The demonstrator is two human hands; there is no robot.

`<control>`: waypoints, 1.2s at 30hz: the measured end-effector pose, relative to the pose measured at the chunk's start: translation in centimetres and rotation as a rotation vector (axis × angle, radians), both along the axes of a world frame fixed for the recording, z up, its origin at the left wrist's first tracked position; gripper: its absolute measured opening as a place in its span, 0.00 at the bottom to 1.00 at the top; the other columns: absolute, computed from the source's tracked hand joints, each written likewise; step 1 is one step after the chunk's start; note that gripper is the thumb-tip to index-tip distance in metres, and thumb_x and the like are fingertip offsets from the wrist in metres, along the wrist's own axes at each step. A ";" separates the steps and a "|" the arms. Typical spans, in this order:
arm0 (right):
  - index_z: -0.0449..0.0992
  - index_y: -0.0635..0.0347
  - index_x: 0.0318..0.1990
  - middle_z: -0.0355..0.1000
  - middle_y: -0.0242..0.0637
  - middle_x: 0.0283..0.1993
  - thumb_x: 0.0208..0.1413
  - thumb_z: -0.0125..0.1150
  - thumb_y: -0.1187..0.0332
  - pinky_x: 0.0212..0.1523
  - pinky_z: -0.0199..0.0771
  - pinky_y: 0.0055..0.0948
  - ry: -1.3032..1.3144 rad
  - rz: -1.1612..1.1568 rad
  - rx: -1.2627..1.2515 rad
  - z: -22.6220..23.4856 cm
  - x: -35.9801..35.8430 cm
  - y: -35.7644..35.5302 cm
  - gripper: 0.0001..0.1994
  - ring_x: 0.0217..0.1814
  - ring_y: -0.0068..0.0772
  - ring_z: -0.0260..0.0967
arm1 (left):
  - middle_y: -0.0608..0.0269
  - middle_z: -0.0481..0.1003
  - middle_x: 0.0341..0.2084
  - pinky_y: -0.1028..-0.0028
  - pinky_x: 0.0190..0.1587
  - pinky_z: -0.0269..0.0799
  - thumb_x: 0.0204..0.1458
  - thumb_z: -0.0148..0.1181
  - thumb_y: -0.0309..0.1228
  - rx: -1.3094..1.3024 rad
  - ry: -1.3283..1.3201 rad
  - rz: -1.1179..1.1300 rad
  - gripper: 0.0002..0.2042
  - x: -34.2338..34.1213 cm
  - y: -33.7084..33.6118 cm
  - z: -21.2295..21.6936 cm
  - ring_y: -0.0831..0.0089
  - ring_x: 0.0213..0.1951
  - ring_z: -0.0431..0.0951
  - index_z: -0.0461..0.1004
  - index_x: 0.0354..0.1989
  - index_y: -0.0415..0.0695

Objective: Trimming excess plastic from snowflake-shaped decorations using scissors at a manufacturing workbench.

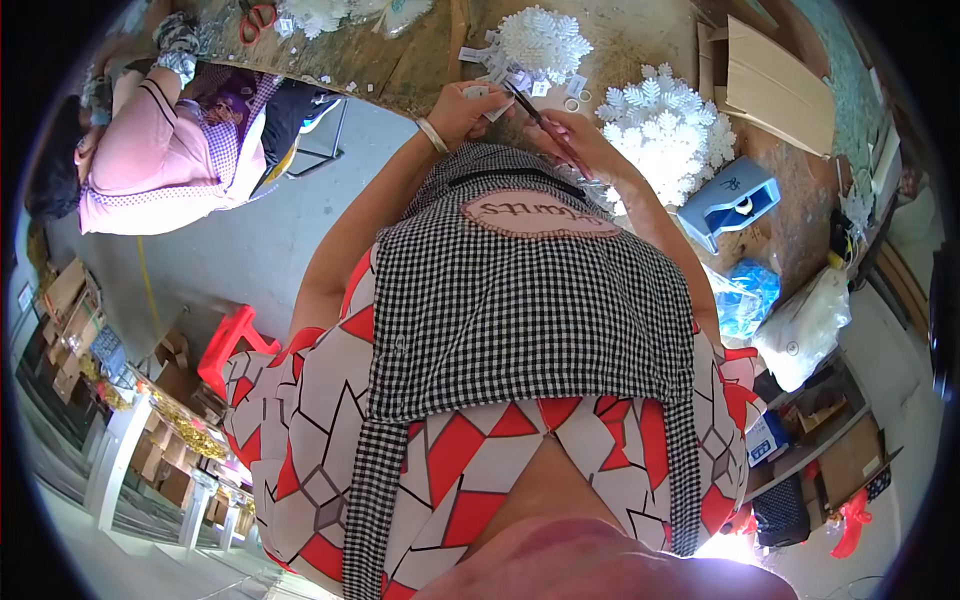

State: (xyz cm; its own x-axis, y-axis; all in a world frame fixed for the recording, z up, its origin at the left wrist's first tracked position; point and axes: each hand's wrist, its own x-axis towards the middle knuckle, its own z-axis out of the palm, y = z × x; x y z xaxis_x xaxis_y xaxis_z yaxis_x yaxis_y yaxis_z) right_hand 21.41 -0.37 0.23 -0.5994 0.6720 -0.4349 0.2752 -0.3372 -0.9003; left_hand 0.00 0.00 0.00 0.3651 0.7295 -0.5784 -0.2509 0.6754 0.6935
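My left hand (460, 114), a pale band on its wrist, pinches a small white tag (497, 108) over the table's near edge. In my right hand (580, 140) is a pair of scissors (562, 150) with dark reddish handles. Their dark blades point up and left, right beside the tag; whether they touch it I cannot tell. Just beyond my hands lies a pile of white glittery snowflake ornaments (543, 44), with small printed tags (540, 88) near it. Two small rings (572, 104) rest close to my right hand. A larger snowflake pile (665, 130) sits to the right.
On the wooden table (405, 65) a blue tape dispenser (730, 203) and an opened cardboard box (780, 85) stand at right. Red-handled scissors (257, 22) lie far left. A person in pink (155, 155) sits at left, near a red stool (232, 345). Plastic bags (805, 325) hang at right.
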 end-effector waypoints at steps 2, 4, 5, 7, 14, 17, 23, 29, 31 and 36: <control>0.69 0.62 0.45 0.61 0.21 0.20 0.54 0.54 0.63 0.17 0.51 0.15 -0.057 0.034 0.045 0.4 -0.6 0.3 0.15 0.18 0.12 0.54 | 0.64 0.73 0.21 0.85 0.11 0.48 0.47 0.57 0.31 0.008 0.034 0.032 0.08 0.1 -0.2 0.0 0.87 0.10 0.56 0.71 0.32 0.39; 0.70 0.62 0.43 0.62 0.21 0.20 0.53 0.54 0.64 0.17 0.51 0.15 -0.077 0.039 0.038 1.5 -0.9 -0.5 0.13 0.18 0.12 0.54 | 0.64 0.73 0.21 0.85 0.11 0.48 0.47 0.57 0.30 0.010 0.058 0.028 0.08 0.2 -1.3 -0.2 0.87 0.10 0.56 0.71 0.32 0.39; 0.71 0.63 0.41 0.62 0.21 0.20 0.53 0.54 0.65 0.16 0.50 0.15 -0.097 0.039 0.038 1.8 -0.9 -1.0 0.12 0.18 0.11 0.54 | 0.64 0.73 0.21 0.85 0.11 0.48 0.48 0.57 0.30 0.019 0.082 0.020 0.07 0.2 -1.8 -0.2 0.87 0.10 0.56 0.71 0.31 0.39; 0.72 0.62 0.39 0.63 0.21 0.20 0.53 0.55 0.65 0.16 0.50 0.15 -0.130 0.017 0.053 0.7 -0.4 -1.0 0.11 0.18 0.11 0.54 | 0.64 0.73 0.21 0.85 0.11 0.48 0.48 0.57 0.30 0.019 0.077 0.008 0.07 0.4 -1.7 -0.1 0.87 0.10 0.56 0.71 0.31 0.39; 0.73 0.63 0.37 0.65 0.24 0.21 0.53 0.53 0.69 0.19 0.55 0.15 -0.255 0.088 0.194 -0.3 1.3 0.2 0.08 0.20 0.12 0.56 | 0.64 0.73 0.23 0.86 0.11 0.48 0.48 0.55 0.30 0.023 0.015 -0.082 0.07 0.2 0.0 -0.9 0.87 0.11 0.56 0.70 0.33 0.40; 0.70 0.64 0.42 0.63 0.25 0.21 0.53 0.52 0.73 0.20 0.57 0.15 -0.126 0.095 0.236 3.3 1.9 1.2 0.10 0.20 0.12 0.56 | 0.62 0.74 0.26 0.87 0.11 0.49 0.50 0.52 0.30 0.312 -0.019 -0.127 0.08 -1.5 -0.5 -1.5 0.88 0.11 0.57 0.70 0.35 0.40; 0.67 0.62 0.44 0.60 0.23 0.21 0.46 0.60 0.73 0.26 0.59 0.16 -0.119 -0.106 0.276 2.5 3.6 4.2 0.16 0.24 0.15 0.56 | 0.62 0.74 0.23 0.88 0.11 0.49 0.46 0.54 0.29 0.014 -0.238 -0.125 0.09 -0.5 -0.1 0.7 0.88 0.11 0.57 0.70 0.35 0.39; 0.62 0.58 0.44 0.58 0.29 0.31 0.45 0.60 0.74 0.32 0.61 0.18 0.013 0.062 -0.031 3.4 2.3 2.8 0.18 0.33 0.22 0.57 | 0.59 0.74 0.22 0.86 0.09 0.46 0.46 0.55 0.28 -0.043 -0.303 0.019 0.07 -0.6 -1.7 1.3 0.86 0.09 0.54 0.70 0.33 0.40; 0.64 0.58 0.43 0.60 0.28 0.31 0.46 0.59 0.73 0.31 0.62 0.19 -0.029 0.171 -0.112 3.0 2.7 2.3 0.16 0.33 0.21 0.59 | 0.59 0.73 0.23 0.85 0.09 0.45 0.46 0.55 0.28 -0.061 -0.339 0.083 0.07 -0.6 -1.9 1.5 0.86 0.08 0.53 0.70 0.32 0.40; 0.66 0.61 0.41 0.63 0.29 0.29 0.48 0.58 0.73 0.29 0.62 0.18 -0.005 0.172 -0.093 3.4 1.2 0.9 0.12 0.30 0.18 0.60 | 0.61 0.74 0.21 0.85 0.10 0.47 0.45 0.55 0.28 -0.026 -0.259 0.067 0.06 -0.3 -2.3 1.7 0.86 0.09 0.55 0.70 0.31 0.40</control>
State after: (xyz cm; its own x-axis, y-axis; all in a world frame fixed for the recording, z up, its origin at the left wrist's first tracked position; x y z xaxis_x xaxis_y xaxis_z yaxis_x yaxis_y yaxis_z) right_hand 22.58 0.50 3.60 -0.7000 0.5163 -0.4934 0.3403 -0.3664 -0.8660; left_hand -0.33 -2.32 1.66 0.4548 0.7430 -0.4911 -0.4622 0.6683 0.5829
